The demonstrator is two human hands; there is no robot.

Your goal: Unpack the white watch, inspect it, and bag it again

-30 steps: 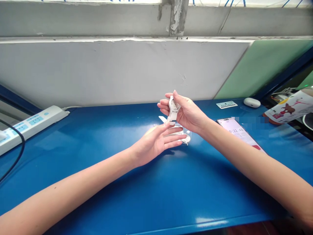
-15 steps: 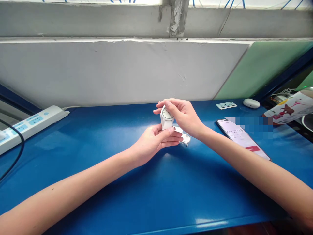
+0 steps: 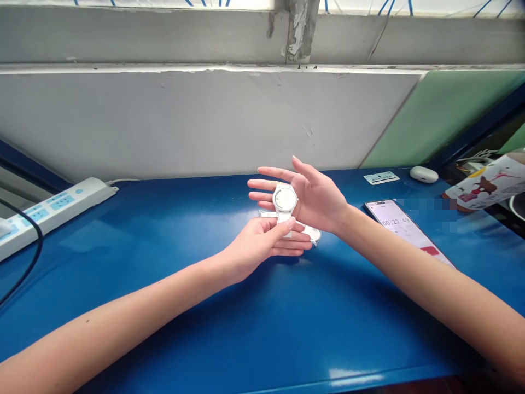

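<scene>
A white wristwatch [image 3: 285, 199] with a round dial faces up toward me. My left hand [image 3: 262, 241] grips its white strap, thumb on top and fingers beneath. Just behind the watch, my right hand [image 3: 315, 197] is open, palm turned up and fingers spread to the left. Whether the watch touches the right palm, I cannot tell. On the desk behind my left fingers lies a white object [image 3: 312, 234] with a small metal part, mostly hidden by the hands.
A phone [image 3: 404, 227] showing a timer lies right of my right forearm. Beyond it are a card [image 3: 381, 178], a white earbud case [image 3: 424, 174] and a printed cup lying tilted [image 3: 488, 180]. A power strip [image 3: 57, 210] and black cable occupy the left side of the blue desk [image 3: 164, 317].
My right hand has let go of the watch face and turned palm up with fingers spread. The watch has tipped flatter and shifted slightly toward me in my left hand.
</scene>
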